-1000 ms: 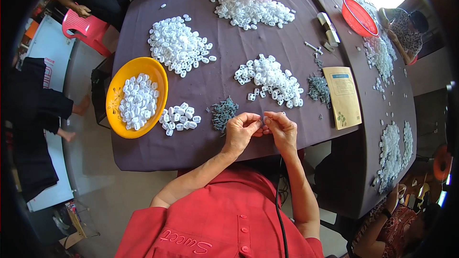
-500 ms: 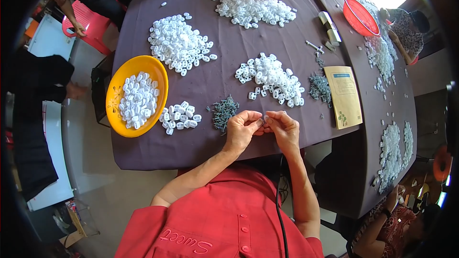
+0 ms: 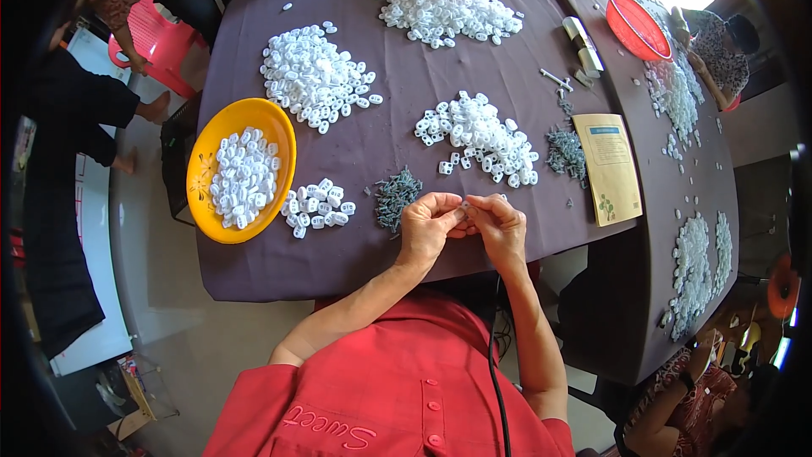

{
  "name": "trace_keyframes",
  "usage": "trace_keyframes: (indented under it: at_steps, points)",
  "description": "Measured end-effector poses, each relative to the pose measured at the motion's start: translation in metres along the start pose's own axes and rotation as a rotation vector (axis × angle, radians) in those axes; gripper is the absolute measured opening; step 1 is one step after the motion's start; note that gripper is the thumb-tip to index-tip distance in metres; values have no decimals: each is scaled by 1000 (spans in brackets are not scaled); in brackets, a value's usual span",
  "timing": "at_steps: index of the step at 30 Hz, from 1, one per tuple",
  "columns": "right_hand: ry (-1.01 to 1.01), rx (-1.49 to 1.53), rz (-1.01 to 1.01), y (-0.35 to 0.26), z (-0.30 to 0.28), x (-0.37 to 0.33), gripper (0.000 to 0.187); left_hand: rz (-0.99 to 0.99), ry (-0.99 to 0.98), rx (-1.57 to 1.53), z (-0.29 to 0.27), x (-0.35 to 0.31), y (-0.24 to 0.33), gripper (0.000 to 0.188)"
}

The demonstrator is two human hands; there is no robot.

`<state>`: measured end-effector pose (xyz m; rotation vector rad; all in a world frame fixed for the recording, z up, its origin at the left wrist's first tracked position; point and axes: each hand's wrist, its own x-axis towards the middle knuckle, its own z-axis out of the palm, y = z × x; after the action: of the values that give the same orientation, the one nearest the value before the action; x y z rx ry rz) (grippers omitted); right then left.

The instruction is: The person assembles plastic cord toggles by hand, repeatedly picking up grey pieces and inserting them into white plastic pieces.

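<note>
My left hand [image 3: 430,224] and my right hand [image 3: 501,227] meet at the table's near edge, thumbs and forefingers pinched together. Between the fingertips a small white plastic piece [image 3: 464,205] shows; most of it is hidden. Just beside my left hand lies a heap of thin grey screw-like pieces [image 3: 397,200]. Beyond both hands spreads a pile of white plastic pieces with holes [image 3: 486,135]. Left of the grey heap sits a smaller group of white oval pieces [image 3: 318,206]. A yellow bowl [image 3: 200,173] farther left holds more white ovals.
Two larger white piles [image 3: 313,76] [image 3: 444,13] lie farther back. A second grey heap [image 3: 565,152] adjoins a tan booklet [image 3: 607,171] on the right. Red baskets [image 3: 636,25] stand at the far side. Other people [image 3: 715,51] are around the table. A black cable [image 3: 499,372] hangs before me.
My hands stay together, with the fingers shifted slightly and the white piece a little more visible. At the left, a person's legs and feet have moved; the piles look the same.
</note>
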<state>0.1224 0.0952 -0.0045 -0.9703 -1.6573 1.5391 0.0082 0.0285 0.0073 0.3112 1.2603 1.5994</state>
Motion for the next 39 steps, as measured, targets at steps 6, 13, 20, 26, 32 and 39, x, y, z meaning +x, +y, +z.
trace_keyframes:
  at_steps: [6, 13, 20, 26, 32, 39]
  points:
    - [-19, -79, -184, 5, 0, 1, 25, 21, 41, -83, 1, 2, -8, 12]
    - [0, -253, -254, -20, 6, -2, 38, -84, 57, -71, 6, 2, 2, 16]
    - [-41, -315, -297, -13, -1, -1, 37, -32, 29, -3, 4, -1, -3, 17]
    - [-41, -335, -328, -11, 3, -3, 37, 0, 29, -25, 4, 1, -6, 15]
    - [48, -428, -344, -8, 10, -1, 38, 97, 23, 50, 3, 3, -11, 12]
    - [27, -444, -384, -3, 7, -1, 28, -49, 4, 10, -6, 7, -6, 8]
